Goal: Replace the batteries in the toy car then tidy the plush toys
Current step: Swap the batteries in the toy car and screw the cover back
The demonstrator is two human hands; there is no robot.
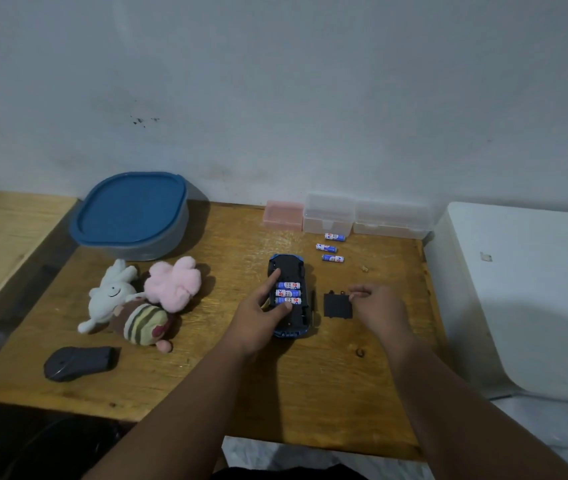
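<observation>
The blue toy car (pixel 289 263) lies upside down mid-table, its battery bay uncovered with three blue-and-white batteries (pixel 288 293) inside. My left hand (pixel 258 313) rests on the car, index finger on the underside and thumb on the nearest battery. My right hand (pixel 377 304) pinches the top right corner of the black battery cover (pixel 337 305), which lies flat beside the car. Three loose batteries (pixel 331 247) lie behind the car. A white plush (pixel 111 294), a pink plush (pixel 171 282) and a striped brown plush (pixel 142 322) lie together at the left.
A blue-lidded tub (pixel 132 213) stands at the back left. One pink (pixel 283 214) and two clear small boxes (pixel 329 213) line the wall. A dark remote-like object (pixel 78 362) lies front left. A thin screwdriver (pixel 313 306) lies beside the car. A white appliance (pixel 524 299) borders the table's right edge.
</observation>
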